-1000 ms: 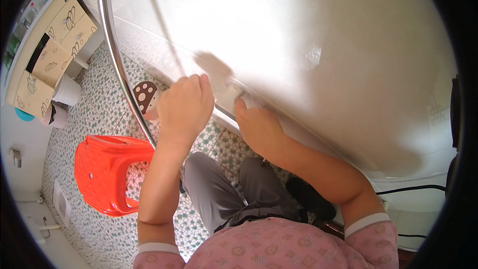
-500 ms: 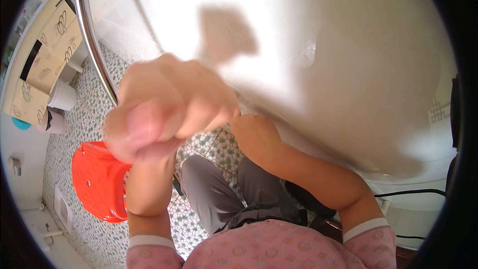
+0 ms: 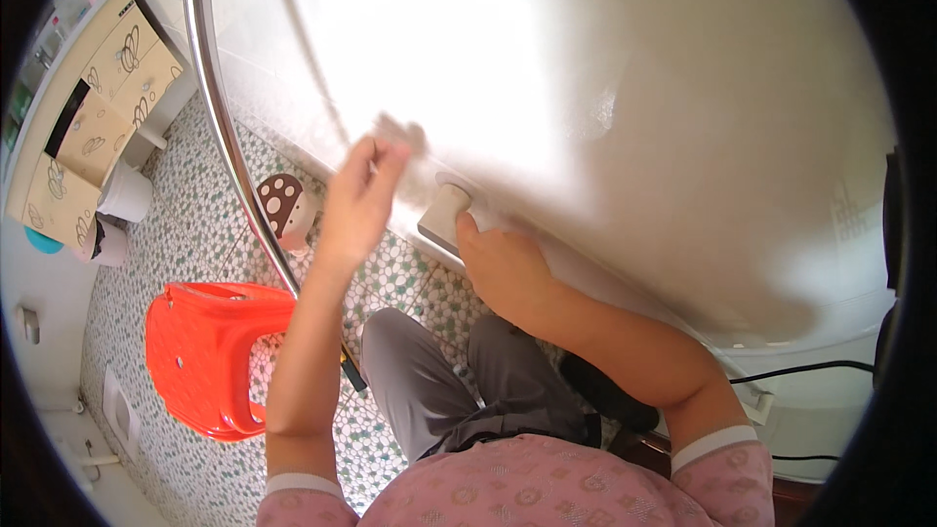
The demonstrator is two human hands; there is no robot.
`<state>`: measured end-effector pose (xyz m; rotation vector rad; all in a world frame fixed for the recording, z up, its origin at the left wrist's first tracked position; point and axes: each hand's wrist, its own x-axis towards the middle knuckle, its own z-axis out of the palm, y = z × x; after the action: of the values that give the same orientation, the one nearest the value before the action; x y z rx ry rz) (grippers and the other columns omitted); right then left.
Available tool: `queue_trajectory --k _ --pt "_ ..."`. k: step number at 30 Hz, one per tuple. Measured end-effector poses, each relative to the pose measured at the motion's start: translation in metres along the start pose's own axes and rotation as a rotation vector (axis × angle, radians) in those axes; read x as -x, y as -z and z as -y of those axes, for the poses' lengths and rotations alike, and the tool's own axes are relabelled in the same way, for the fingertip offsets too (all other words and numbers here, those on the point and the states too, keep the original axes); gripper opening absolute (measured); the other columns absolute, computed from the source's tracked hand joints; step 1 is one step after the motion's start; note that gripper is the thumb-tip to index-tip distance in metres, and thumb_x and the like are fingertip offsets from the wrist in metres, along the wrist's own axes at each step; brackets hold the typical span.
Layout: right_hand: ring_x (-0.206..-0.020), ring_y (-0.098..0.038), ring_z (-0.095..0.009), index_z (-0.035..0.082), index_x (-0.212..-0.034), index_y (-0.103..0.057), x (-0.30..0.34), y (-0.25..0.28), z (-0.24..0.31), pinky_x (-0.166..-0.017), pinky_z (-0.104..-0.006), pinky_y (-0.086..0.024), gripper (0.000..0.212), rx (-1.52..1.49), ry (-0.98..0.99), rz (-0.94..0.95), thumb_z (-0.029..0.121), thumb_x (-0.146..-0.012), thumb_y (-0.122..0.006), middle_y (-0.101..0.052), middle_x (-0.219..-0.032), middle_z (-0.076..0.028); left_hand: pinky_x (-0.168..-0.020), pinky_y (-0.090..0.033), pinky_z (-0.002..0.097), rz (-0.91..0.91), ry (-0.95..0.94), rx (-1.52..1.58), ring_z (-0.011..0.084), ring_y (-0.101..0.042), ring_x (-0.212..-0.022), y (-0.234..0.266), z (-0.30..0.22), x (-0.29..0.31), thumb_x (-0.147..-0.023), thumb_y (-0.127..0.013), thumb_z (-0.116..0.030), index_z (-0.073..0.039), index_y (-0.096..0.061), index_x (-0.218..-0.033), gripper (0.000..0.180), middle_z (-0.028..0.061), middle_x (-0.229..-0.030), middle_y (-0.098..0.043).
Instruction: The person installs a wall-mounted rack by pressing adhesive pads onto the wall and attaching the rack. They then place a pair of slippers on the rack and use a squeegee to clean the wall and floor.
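My right hand [image 3: 508, 271] is by the foot of the white wall, its fingers closed around the near end of a pale, squared block [image 3: 445, 217]. A small grey rounded patch shows just above the block, against the wall; whether the two are joined cannot be made out. To the left, my left hand [image 3: 359, 197] is raised in front of the wall, thumb and fingers curled toward each other in a pinch. A blurred darker spot lies at its fingertips. What the fingers hold, if anything, is too small to tell.
A curved chrome rail [image 3: 210, 88] rises at my left. A red plastic stool [image 3: 200, 361] stands on the pebble-patterned floor, and a spotted mushroom-shaped thing [image 3: 285, 210] is behind the rail. Farther left are a cream cabinet [image 3: 107, 88] and a white bin [image 3: 124, 190]. A black cable [image 3: 810, 368] runs at right.
My left hand has dropped from a blurred fist close to the camera to a spot near the wall, uncovering the pale block. My right hand has hardly moved.
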<state>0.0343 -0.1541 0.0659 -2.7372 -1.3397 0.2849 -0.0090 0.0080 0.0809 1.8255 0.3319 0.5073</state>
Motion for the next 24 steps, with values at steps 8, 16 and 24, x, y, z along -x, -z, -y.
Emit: queue_trajectory --k 8,16,24 --pt "-0.053 -0.060 -0.026 0.001 -0.090 -0.041 0.007 -0.015 0.005 -0.046 -0.0348 -0.049 0.021 0.004 -0.037 -0.167 0.006 -0.072 -0.051 -0.058 -0.057 -0.012 -0.068 -0.047 0.0264 0.198 0.459 0.608 0.0146 -0.057 -0.081 -0.039 0.046 0.036 -0.085 -0.047 -0.029 0.001 -0.044 -0.112 0.041 0.0083 -0.096 -0.055" --pt "-0.049 -0.060 -0.018 0.007 -0.081 -0.041 0.013 -0.031 0.014 -0.041 -0.0273 -0.048 0.013 0.117 -0.068 -0.254 0.011 -0.074 -0.051 -0.057 -0.057 -0.009 -0.070 -0.045 0.0246 0.173 0.416 0.836 0.0125 -0.055 -0.085 -0.043 0.051 0.045 -0.086 -0.047 -0.022 0.002 -0.045 -0.115 0.038 0.0069 -0.098 -0.057" --pt "-0.051 -0.061 -0.018 0.007 -0.079 -0.040 0.009 -0.031 0.010 -0.040 -0.0278 -0.048 0.013 0.093 -0.077 -0.263 0.011 -0.074 -0.051 -0.057 -0.055 -0.009 -0.067 -0.045 0.0249 0.124 0.398 0.872 0.0116 -0.055 -0.084 -0.051 0.055 0.044 -0.087 -0.045 -0.021 0.000 -0.045 -0.115 0.035 0.0059 -0.099 -0.056"
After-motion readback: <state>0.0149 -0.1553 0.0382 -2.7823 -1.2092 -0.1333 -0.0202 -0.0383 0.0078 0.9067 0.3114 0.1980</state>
